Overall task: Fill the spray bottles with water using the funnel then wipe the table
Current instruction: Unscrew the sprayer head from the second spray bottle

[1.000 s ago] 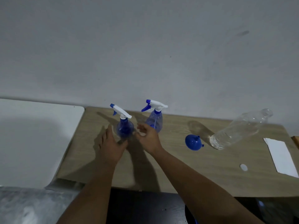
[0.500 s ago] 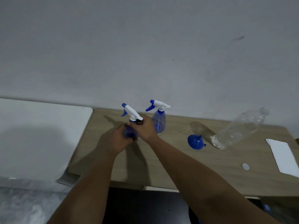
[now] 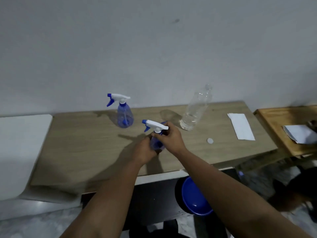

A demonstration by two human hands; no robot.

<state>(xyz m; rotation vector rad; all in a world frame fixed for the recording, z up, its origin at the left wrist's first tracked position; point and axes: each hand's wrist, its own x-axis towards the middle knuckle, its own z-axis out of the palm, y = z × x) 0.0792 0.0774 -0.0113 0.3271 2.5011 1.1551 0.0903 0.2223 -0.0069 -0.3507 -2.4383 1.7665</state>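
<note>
I hold a blue spray bottle [image 3: 156,143] over the middle of the wooden table [image 3: 82,145]. My left hand [image 3: 145,150] grips its body. My right hand [image 3: 169,136] is closed around its neck, just under the white trigger head [image 3: 155,126]. A second blue spray bottle [image 3: 124,115] stands upright at the back of the table, apart from my hands. A clear plastic water bottle [image 3: 194,110], partly filled and uncapped, stands to the right. Its white cap [image 3: 210,140] lies on the table. The blue funnel is hidden behind my hands.
A folded white paper [image 3: 241,126] lies at the table's right end. Beyond it is a wooden tray [image 3: 277,124] with more paper. A white surface [image 3: 18,145] adjoins the table's left side. A blue bowl-like object [image 3: 193,198] sits below the front edge.
I lifted the nearer spray bottle from beside the other and brought it right, toward the table's middle. My view shifted, so the water bottle looks upright and the funnel is out of sight.
</note>
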